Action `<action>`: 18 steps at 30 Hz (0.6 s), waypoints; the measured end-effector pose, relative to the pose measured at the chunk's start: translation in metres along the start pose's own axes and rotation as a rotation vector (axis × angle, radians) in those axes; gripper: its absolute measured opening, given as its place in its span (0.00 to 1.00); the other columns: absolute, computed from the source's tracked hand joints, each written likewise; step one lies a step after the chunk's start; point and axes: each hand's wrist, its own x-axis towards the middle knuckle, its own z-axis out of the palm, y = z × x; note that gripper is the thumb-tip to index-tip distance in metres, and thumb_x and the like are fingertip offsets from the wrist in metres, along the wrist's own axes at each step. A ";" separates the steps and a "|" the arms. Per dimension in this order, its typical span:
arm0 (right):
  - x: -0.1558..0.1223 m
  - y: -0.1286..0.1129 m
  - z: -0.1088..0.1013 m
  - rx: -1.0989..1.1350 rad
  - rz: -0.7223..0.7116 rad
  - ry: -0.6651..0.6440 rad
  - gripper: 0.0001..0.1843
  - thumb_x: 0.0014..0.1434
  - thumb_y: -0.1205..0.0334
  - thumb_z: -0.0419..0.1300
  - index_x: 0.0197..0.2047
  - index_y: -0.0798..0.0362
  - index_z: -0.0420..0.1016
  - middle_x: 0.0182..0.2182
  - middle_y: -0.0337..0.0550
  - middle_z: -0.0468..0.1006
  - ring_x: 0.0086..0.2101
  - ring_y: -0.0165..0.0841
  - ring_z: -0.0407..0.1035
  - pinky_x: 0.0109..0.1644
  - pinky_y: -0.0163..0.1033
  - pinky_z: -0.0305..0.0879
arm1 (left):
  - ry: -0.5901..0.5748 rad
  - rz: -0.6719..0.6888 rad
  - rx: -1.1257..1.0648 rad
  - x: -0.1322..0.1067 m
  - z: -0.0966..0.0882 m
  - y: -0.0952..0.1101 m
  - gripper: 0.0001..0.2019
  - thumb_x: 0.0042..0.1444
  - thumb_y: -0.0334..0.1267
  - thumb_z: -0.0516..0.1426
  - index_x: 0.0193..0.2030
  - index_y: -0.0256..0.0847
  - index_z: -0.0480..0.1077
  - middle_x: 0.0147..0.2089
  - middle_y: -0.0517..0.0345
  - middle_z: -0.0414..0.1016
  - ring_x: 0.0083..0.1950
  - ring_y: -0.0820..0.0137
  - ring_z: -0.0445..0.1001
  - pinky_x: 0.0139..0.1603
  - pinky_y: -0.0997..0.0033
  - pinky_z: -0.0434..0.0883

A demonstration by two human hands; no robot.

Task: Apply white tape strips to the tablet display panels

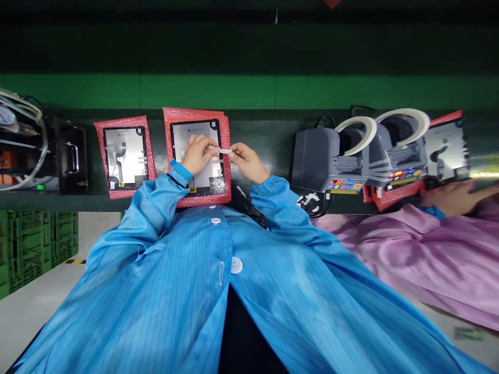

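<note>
A short white strip of tape point(224, 151) stretches between my two hands above the right edge of a tablet-like panel point(202, 177). My left hand point(198, 154) lies over the panel's middle, its thumb and forefinger closed at the strip's left end. At the other end, the fingers of my right hand point(247, 162) pinch the strip just beyond the panel's edge. The panel is silver with a black frame and small white tabs on its right side. Beneath it lies a red bubble-wrap sheet point(168, 124). My left hand hides part of the panel's centre.
Another silver panel point(134, 156) on red bubble wrap lies to the left, beside a black box with a handle point(73, 157). Two grey tape dispensers point(317, 158) with white rolls stand right. A co-worker's hand point(448, 197) and pink sleeve point(405, 234) are at far right.
</note>
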 end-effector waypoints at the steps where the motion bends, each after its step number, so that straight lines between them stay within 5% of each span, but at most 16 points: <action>1: 0.001 -0.003 0.001 -0.028 -0.010 -0.025 0.29 0.51 0.30 0.60 0.33 0.50 0.66 0.26 0.34 0.68 0.28 0.27 0.62 0.33 0.35 0.59 | -0.009 0.029 -0.019 0.002 -0.001 -0.001 0.07 0.62 0.41 0.56 0.38 0.41 0.72 0.39 0.55 0.73 0.49 0.60 0.67 0.53 0.59 0.61; 9: 0.008 -0.006 0.000 -0.104 0.082 0.083 0.26 0.51 0.35 0.63 0.33 0.52 0.70 0.24 0.35 0.70 0.27 0.27 0.63 0.33 0.35 0.59 | -0.047 0.030 -0.127 0.009 0.002 -0.015 0.07 0.59 0.37 0.58 0.30 0.39 0.71 0.33 0.59 0.71 0.42 0.66 0.67 0.54 0.60 0.61; 18: 0.021 -0.002 0.009 -0.317 0.048 0.080 0.07 0.53 0.64 0.63 0.26 0.53 0.69 0.26 0.37 0.68 0.29 0.29 0.62 0.39 0.37 0.62 | -0.080 -0.113 0.007 0.011 0.004 -0.005 0.06 0.58 0.36 0.58 0.31 0.39 0.73 0.36 0.54 0.74 0.49 0.58 0.68 0.55 0.54 0.60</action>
